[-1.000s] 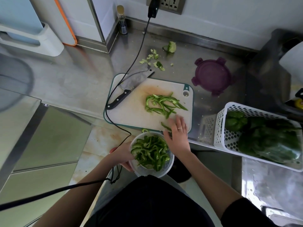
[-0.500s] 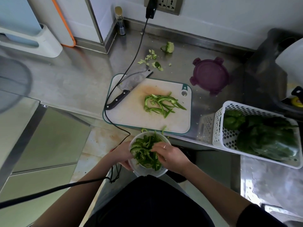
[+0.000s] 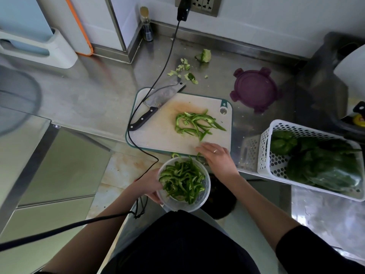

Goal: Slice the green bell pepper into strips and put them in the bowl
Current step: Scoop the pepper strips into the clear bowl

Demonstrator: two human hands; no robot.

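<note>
A clear plastic bowl full of green pepper strips is held below the counter's front edge by my left hand, which grips its left rim. My right hand lies over the near edge of the white cutting board, fingers stretched out and relaxed, holding nothing I can see. A loose pile of pepper strips rests in the middle of the board, just beyond those fingers. A strip or two hang at the board's near edge. The cleaver lies at the board's far left corner.
A purple lid sits right of the board. Pepper scraps and the core lie behind it. A white basket with green peppers stands at the right. A black cable runs from the wall socket across the board's left side.
My right hand left the bowl and came back up onto the board's near edge. The bowl and my left hand stayed in place.
</note>
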